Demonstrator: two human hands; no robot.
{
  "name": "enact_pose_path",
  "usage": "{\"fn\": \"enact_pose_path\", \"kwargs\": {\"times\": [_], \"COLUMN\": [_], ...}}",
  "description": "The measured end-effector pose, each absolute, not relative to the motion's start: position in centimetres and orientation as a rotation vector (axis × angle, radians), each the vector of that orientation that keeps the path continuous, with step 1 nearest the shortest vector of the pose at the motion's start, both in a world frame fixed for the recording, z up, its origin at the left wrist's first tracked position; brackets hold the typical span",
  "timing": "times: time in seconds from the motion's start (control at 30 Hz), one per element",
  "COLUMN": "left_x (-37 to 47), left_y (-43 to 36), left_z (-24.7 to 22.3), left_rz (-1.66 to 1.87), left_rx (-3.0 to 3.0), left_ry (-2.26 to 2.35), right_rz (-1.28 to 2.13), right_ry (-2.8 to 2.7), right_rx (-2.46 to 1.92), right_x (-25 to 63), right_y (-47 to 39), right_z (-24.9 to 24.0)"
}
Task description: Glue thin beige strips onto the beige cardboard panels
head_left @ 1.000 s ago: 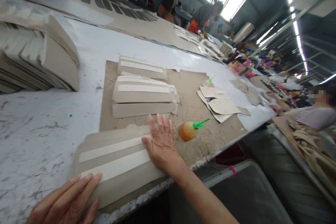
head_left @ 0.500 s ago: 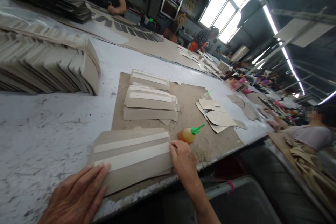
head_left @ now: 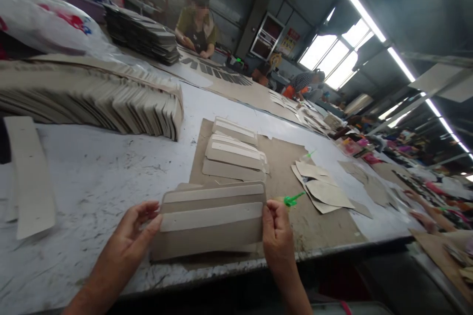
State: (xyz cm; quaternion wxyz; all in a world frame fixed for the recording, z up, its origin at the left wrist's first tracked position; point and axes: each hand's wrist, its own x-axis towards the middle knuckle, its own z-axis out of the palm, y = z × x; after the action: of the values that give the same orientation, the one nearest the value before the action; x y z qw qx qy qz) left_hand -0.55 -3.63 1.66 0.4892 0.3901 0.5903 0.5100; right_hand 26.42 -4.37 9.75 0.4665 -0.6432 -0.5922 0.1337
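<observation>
Two pale strips along the grey-brown card piece (head_left: 210, 224), both ends gripped.

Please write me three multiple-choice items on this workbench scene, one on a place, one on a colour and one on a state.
1. Where does the big fanned stack of grey card pieces lie?
A. on the table's far left
B. on the floor
C. on the brown board

2. What colour is the nozzle beside the right hand?
A. red
B. green
C. black

3. How is the card panel with two pale strips held?
A. by one hand only
B. untouched, lying flat
C. by both hands, one at each end

Answers
1. A: the stack sits on the white table, left of the brown board.
2. B: the nozzle shows bright green above the right hand.
3. C: the left hand grips the panel's left end and the right hand its right end.
</observation>
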Motion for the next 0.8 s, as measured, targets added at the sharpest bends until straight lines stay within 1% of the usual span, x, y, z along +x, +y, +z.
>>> {"fn": "enact_pose_path", "kwargs": {"times": [0.1, 0.2, 0.4, 0.57, 0.63, 0.73, 0.8], "left_x": [-1.1, -2.0, -3.4, -4.2, -4.5, -4.9, -5.2], "left_y": [-3.5, -3.6, -3.9, -3.6, -3.5, -3.4, -3.6], "left_z": [2.5, 3.3, 5.6, 7.3, 7.7, 8.0, 8.1], "left_rz": [1.169, 1.119, 1.275, 1.321, 1.365, 1.434, 1.465], "left_rx": [0.717, 0.615, 0.507, 0.453, 0.414, 0.410, 0.438], "left_ry": [1.293, 1.176, 1.109, 1.089, 1.098, 1.102, 1.115], "right_rz": [0.303, 0.318, 0.314, 0.307, 0.408, 0.717, 0.824], "right_ry": [-1.452, -1.442, -1.470, -1.462, -1.429, -1.343, -1.300], "right_rx": [-1.524, -1.512, -1.470, -1.429, -1.405, -1.280, -1.209], "right_x": [25.4, 24.6, 23.1, 21.5, 21.0, 20.3, 20.1], "right_y": [-4.2, -3.9, -3.5, -3.3, -3.3, -3.5, -3.6], "right_z": [10.7, 11.3, 12.2, 13.5, 13.9, 14.2, 14.4]}}
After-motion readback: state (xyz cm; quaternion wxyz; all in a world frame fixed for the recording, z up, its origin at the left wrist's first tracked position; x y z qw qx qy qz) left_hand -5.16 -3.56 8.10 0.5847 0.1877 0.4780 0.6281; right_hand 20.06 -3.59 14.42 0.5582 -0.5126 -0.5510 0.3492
